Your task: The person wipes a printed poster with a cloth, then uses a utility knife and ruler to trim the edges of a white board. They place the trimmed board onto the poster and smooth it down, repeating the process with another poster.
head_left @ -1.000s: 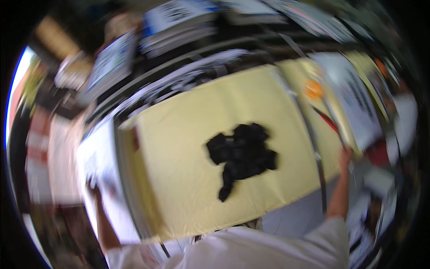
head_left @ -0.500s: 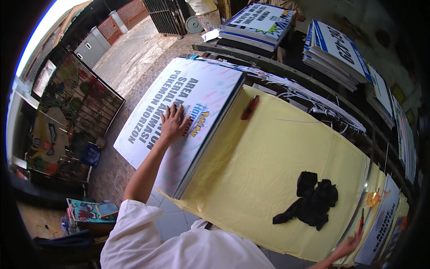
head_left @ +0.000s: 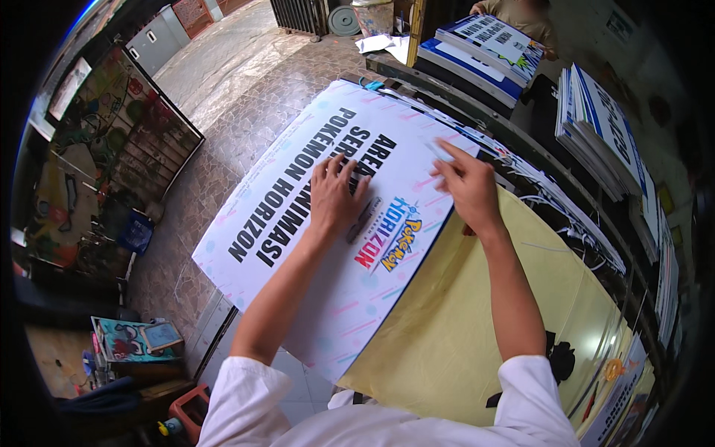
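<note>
The printed board [head_left: 335,279] already lies flat on the yellow-covered table [head_left: 447,343], the left hand [head_left: 335,195] spread open on it; what the right hand [head_left: 472,186] grips, or what remains, is unclear.

Shot from wearer's head through left lens of side-by-side fisheye pair. Aimed steeply down past white sleeves [head_left: 243,402] at left hand [head_left: 335,194], right hand [head_left: 469,186] and printed signboard [head_left: 406,175], near enough to fill mid-frame. Wide enough to catch stone-paved ground [head_left: 238,134] at upper left and stacked panels [head_left: 480,56], farther off, at upper right. Bowed toward black rim.
</note>
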`<state>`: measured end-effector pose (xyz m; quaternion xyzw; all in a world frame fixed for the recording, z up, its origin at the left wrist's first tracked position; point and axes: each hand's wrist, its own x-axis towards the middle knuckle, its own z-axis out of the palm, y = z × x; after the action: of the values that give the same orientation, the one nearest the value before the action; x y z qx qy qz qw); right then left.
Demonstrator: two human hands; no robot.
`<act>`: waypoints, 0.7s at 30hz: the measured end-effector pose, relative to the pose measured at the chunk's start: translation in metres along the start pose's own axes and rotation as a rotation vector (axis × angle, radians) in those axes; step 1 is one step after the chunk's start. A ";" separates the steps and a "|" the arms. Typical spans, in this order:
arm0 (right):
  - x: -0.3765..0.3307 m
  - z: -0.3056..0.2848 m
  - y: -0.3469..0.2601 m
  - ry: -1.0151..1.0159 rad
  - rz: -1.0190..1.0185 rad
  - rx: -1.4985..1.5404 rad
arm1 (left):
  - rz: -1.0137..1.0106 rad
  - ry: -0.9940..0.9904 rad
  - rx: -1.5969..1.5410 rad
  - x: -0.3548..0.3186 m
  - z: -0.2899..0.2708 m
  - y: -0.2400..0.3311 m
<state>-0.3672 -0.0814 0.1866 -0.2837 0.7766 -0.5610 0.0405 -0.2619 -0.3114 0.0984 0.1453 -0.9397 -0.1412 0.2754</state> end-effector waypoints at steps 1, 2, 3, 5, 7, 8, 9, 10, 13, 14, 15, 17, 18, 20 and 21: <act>0.025 0.015 0.000 -0.049 -0.055 -0.033 | -0.011 -0.025 -0.013 -0.001 0.002 -0.001; 0.047 0.030 0.000 -0.091 -0.065 -0.075 | -0.017 -0.026 -0.027 -0.003 0.003 -0.002; 0.065 0.043 0.003 -0.102 -0.128 -0.132 | -0.018 -0.037 -0.020 -0.003 0.003 -0.004; 0.097 0.065 0.010 -0.128 -0.169 -0.278 | -0.021 -0.035 -0.024 -0.003 0.003 -0.004; 0.124 0.081 0.021 -0.206 -0.115 -0.336 | -0.033 -0.047 -0.028 -0.002 0.002 -0.003; 0.135 0.087 0.027 -0.246 -0.112 -0.354 | -0.039 -0.046 -0.028 -0.002 0.002 -0.003; 0.144 0.094 0.035 -0.268 -0.134 -0.407 | -0.043 -0.045 -0.033 -0.002 0.002 -0.002; 0.151 0.101 0.044 -0.289 -0.180 -0.453 | -0.047 -0.043 -0.036 -0.002 0.002 -0.002; 0.174 0.114 0.067 -0.341 -0.337 -0.596 | -0.038 -0.038 -0.093 -0.002 0.003 -0.002; 0.180 0.120 0.073 -0.275 -0.513 -0.636 | -0.036 -0.041 -0.092 -0.002 0.003 -0.003; 0.183 0.121 0.078 -0.270 -0.514 -0.606 | -0.033 -0.038 -0.088 -0.001 0.003 -0.003; 0.191 0.120 0.083 -0.324 -0.345 -0.480 | -0.036 -0.049 -0.082 -0.001 0.003 -0.003; 0.194 0.118 0.084 -0.369 -0.204 -0.371 | -0.034 -0.053 -0.072 -0.001 0.002 -0.003; 0.197 0.119 0.084 -0.287 -0.234 -0.353 | -0.051 -0.087 -0.059 0.000 0.001 -0.003; 0.197 0.119 0.083 -0.244 -0.262 -0.339 | -0.042 -0.069 -0.070 0.000 0.001 -0.003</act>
<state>-0.5198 -0.2606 0.1191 -0.4504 0.8056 -0.3847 0.0127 -0.2619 -0.3138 0.0963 0.1504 -0.9399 -0.1845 0.2448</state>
